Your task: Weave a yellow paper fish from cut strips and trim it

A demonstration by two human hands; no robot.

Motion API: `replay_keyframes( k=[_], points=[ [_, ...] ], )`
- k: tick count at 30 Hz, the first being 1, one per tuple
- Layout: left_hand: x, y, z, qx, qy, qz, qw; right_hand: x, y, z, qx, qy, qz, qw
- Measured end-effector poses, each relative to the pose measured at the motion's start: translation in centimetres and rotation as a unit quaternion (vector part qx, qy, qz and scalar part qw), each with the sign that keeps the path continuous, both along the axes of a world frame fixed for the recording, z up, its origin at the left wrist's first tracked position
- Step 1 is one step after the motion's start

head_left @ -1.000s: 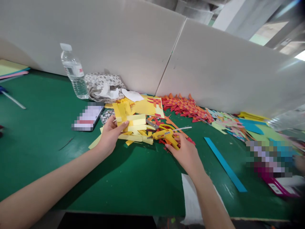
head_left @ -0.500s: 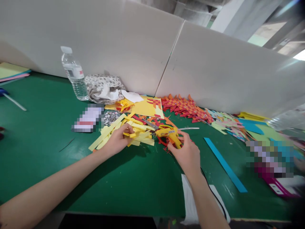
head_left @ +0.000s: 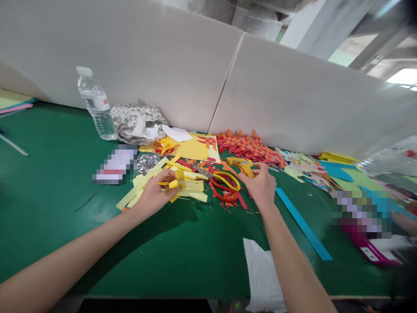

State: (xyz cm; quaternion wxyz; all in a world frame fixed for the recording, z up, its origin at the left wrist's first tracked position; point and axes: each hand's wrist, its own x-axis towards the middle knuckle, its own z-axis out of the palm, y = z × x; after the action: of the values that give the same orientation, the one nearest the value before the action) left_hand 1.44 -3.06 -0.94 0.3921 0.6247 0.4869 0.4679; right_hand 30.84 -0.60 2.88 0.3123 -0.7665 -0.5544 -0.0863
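Observation:
My left hand (head_left: 158, 188) is closed on a small folded piece of yellow paper (head_left: 173, 184), just over a pile of pale yellow paper strips (head_left: 194, 187). My right hand (head_left: 259, 184) has its fingers round the handle of a yellow glue gun (head_left: 240, 163), whose nozzle points left. Between the hands lie scissors with red and yellow handles (head_left: 224, 188), their blades resting toward the yellow strips. Red and orange paper scraps (head_left: 241, 200) lie around the scissors.
Woven red-orange paper fish (head_left: 249, 145) are heaped along the white partition (head_left: 182, 74). A water bottle (head_left: 97, 106) and a blurred-out phone-like item (head_left: 116, 164) stand left. A blue strip (head_left: 302, 224), white tissue (head_left: 262, 271) and magenta tool (head_left: 371, 250) lie right. Another person's hand (head_left: 404, 222) shows at far right.
My right hand has carried the glue gun up and to the right, away from the yellow paper, uncovering the scissors' handles. The left hand stays in about the same place with its paper.

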Motion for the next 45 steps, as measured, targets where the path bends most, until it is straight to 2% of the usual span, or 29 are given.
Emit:
replay_keyframes(
  k=[4, 7, 12, 14, 16, 18, 21, 26, 31, 34, 37, 41, 43, 45],
  points=[
    [0.1, 0.1, 0.6, -0.077, -0.129, 0.02, 0.988, 0.3, 2.2, -2.1, -0.041, 0.003, -0.005, 0.999],
    [0.0, 0.1, 1.0, -0.1, -0.202, 0.022, 0.974, 0.6, 2.6, -3.1, -0.04, -0.012, 0.018, 0.999],
    [-0.2, 0.2, 0.9, -0.089, -0.24, 0.067, 0.964, 0.1, 1.3, -1.9, -0.018, -0.04, 0.091, 0.995],
    [-0.3, 0.3, 0.9, -0.094, -0.26, 0.091, 0.957, -0.9, 0.3, -1.1, -0.064, -0.039, 0.191, 0.979],
    [-0.2, 0.4, 1.1, -0.107, -0.281, 0.115, 0.947, -2.1, -0.6, -0.7, -0.138, -0.07, 0.236, 0.959],
    [-0.2, 0.5, 1.4, -0.112, -0.296, 0.127, 0.94, -3.2, -1.1, -0.8, -0.182, -0.097, 0.233, 0.95],
    [-0.3, 0.5, 1.7, -0.109, -0.314, 0.091, 0.939, -4.0, -1.0, -1.2, -0.195, -0.105, 0.202, 0.954],
    [-0.5, 0.5, 1.6, -0.117, -0.302, 0.068, 0.944, -4.1, -1.1, -1.3, -0.168, -0.114, 0.166, 0.965],
    [-0.3, 0.3, 1.6, -0.132, -0.278, 0.054, 0.95, -3.4, -1.7, -1.0, -0.061, -0.119, 0.105, 0.985],
    [-0.2, 0.2, 1.5, -0.134, -0.268, 0.038, 0.953, -2.9, -1.6, -1.1, 0.004, -0.094, 0.078, 0.992],
    [-0.2, 0.2, 1.2, -0.135, -0.249, 0.009, 0.959, -2.9, -1.4, -1.2, 0.039, -0.051, 0.067, 0.996],
    [-0.1, 0.2, 1.0, -0.153, -0.205, -0.015, 0.967, -3.7, -1.7, -1.1, 0.089, -0.008, 0.095, 0.991],
    [-0.1, 0.2, 1.1, -0.164, -0.189, -0.017, 0.968, -4.3, -2.2, -0.8, 0.11, -0.023, 0.133, 0.985],
    [0.0, 0.1, 1.2, -0.169, -0.181, -0.013, 0.969, -4.9, -2.7, -0.5, 0.093, -0.057, 0.185, 0.977]
  ],
)
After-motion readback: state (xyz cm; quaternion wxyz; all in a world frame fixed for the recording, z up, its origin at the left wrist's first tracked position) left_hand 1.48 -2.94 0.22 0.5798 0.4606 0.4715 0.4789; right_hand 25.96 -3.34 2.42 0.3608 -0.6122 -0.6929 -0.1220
